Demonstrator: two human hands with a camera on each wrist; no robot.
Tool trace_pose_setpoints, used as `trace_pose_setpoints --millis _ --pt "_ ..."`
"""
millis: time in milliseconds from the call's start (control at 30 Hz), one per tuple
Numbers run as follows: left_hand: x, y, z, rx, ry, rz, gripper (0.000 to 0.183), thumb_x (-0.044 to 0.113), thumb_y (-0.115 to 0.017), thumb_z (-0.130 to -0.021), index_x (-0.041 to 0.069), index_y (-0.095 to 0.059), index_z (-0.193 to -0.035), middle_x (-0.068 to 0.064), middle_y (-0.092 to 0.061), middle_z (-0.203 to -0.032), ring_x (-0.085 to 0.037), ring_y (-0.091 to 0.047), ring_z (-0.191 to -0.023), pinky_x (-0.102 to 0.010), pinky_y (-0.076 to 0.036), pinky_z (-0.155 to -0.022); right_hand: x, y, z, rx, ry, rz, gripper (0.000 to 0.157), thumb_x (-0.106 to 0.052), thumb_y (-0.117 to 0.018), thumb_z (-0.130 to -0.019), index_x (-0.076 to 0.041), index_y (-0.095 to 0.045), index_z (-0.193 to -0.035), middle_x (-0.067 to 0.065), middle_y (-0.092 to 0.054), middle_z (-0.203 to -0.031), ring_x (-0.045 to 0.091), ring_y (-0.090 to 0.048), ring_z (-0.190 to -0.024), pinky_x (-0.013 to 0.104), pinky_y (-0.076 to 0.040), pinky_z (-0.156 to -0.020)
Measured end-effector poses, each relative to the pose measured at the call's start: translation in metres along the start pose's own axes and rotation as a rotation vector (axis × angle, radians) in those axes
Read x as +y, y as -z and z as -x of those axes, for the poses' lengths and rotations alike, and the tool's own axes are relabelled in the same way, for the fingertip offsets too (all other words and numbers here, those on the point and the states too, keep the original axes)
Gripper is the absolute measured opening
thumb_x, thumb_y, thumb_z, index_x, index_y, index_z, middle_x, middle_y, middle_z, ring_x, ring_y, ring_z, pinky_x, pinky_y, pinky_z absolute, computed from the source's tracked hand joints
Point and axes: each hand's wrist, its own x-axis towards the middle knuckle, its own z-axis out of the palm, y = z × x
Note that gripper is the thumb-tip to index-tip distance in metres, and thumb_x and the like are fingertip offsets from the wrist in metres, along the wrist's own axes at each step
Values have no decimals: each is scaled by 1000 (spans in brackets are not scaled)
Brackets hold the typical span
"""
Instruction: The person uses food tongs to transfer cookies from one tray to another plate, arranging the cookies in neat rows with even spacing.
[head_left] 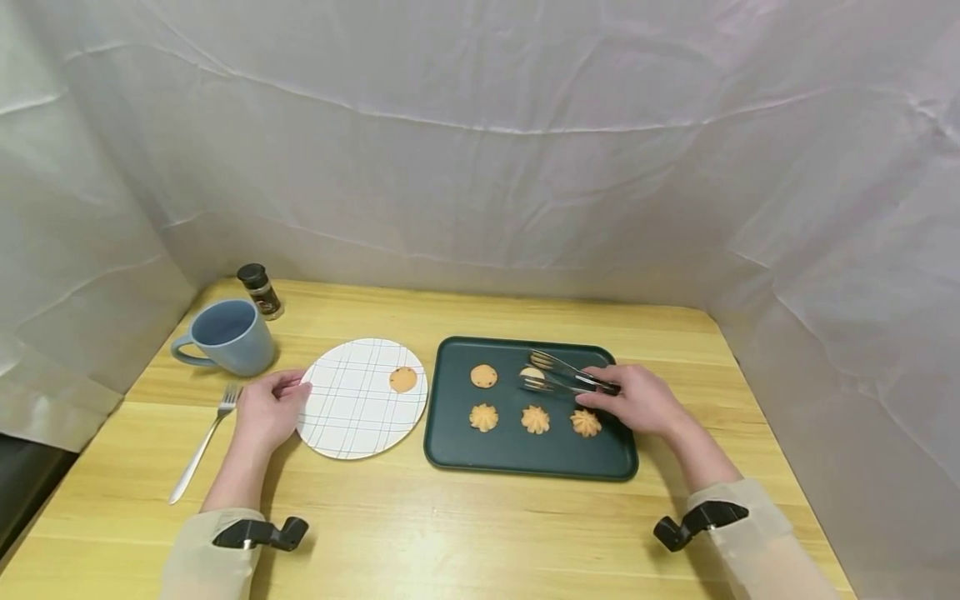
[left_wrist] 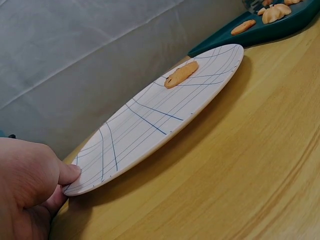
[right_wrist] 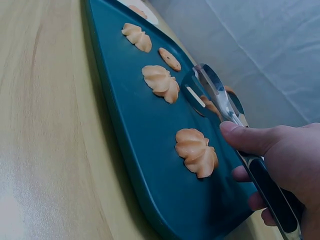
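Note:
My left hand (head_left: 268,410) grips the left rim of a white plate (head_left: 352,417) with a blue line pattern, thumb on top. One round cookie (head_left: 402,380) lies on the plate's right part. Over the dark green tray (head_left: 457,454), my right hand (head_left: 637,400) holds metal serving tongs (right_wrist: 220,95) with dark handles. The tongs' two heads stand on either side of a round cookie (head_left: 532,374), partly hidden; I cannot tell whether they touch it. Another round cookie (head_left: 483,376) lies to its left. Along the front is a row of flower-shaped cookies (head_left: 536,419).
At the left stand a blue mug (head_left: 232,337) and, behind it, a small black-capped jar (head_left: 259,292). A fork (head_left: 205,446) lies on the wooden table (head_left: 420,533) beside my left forearm. Pale cloth (head_left: 465,183) hangs along the back and sides.

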Motion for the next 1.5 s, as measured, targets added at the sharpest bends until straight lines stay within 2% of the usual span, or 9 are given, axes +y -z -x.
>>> trace_pose_setpoints --millis 167,300,400,533,633,667,767,967,1500 --pt "1 0 0 4 -8 2 40 23 -61 -107 -2 -65 -138 -22 -68 -126 -34 -63 -116 -44 -50 -97 1 0 2 2 -2 -10 64 -54 -73 -97 -9 -69 -142 1 -71 -92 19 -52 -73 42 -43 -74" --pt "1 0 -1 4 -10 3 40 23 -61 -107 -2 -65 -138 -22 -67 -126 -34 -63 -116 -43 -49 -97 1 0 2 -2 -6 -8 60 -51 -74 -98 -11 -69 -141 -3 -65 -81 18 -51 -73 41 -42 -74" --pt "2 0 -1 3 -10 1 40 23 -61 -107 -2 -66 -138 -22 -67 -126 -33 -63 -115 -42 -49 -96 0 0 2 -1 2 -3 57 -49 -73 -99 -11 -69 -141 -3 -65 -79 19 -54 -76 40 -42 -74" --pt "2 0 0 6 -12 2 40 23 -62 -107 -2 -66 -137 -21 -68 -125 -33 -63 -114 -41 -50 -95 0 0 4 14 16 3 56 -48 -73 -100 -10 -70 -140 12 -76 -107 26 -66 -93 44 -48 -78" --pt "3 0 0 5 -9 2 39 23 -61 -107 -2 -66 -137 -21 -68 -125 -33 -63 -114 -41 -49 -95 0 0 6 28 32 14 56 -49 -71 -100 -9 -70 -140 18 -71 -130 35 -68 -112 52 -54 -86" --pt "3 0 0 4 -9 0 40 23 -61 -107 -2 -66 -137 -21 -68 -125 -32 -63 -114 -41 -49 -95 0 0 6 30 33 16 56 -49 -71 -101 -10 -70 -140 18 -71 -131 37 -67 -115 55 -54 -90" --pt "3 0 0 3 -9 0 40 23 -61 -107 -2 -66 -138 -21 -67 -125 -33 -63 -114 -42 -49 -95 1 -1 7 40 46 22 56 -49 -70 -101 -9 -70 -140 19 -70 -132 41 -65 -120 60 -52 -95" --pt "3 1 1 5 -12 1 39 22 -61 -107 -2 -66 -138 -21 -67 -125 -33 -63 -114 -42 -49 -95 2 -2 7 62 61 34 55 -48 -70 -101 -9 -70 -140 19 -70 -133 43 -64 -122 62 -51 -99" --pt "1 0 1 2 7 12 39 22 -61 -107 -2 -65 -138 -21 -67 -125 -32 -62 -114 -41 -49 -95 0 1 7 89 85 71 51 -47 -72 -100 -13 -72 -138 16 -72 -129 39 -67 -118 59 -53 -96"
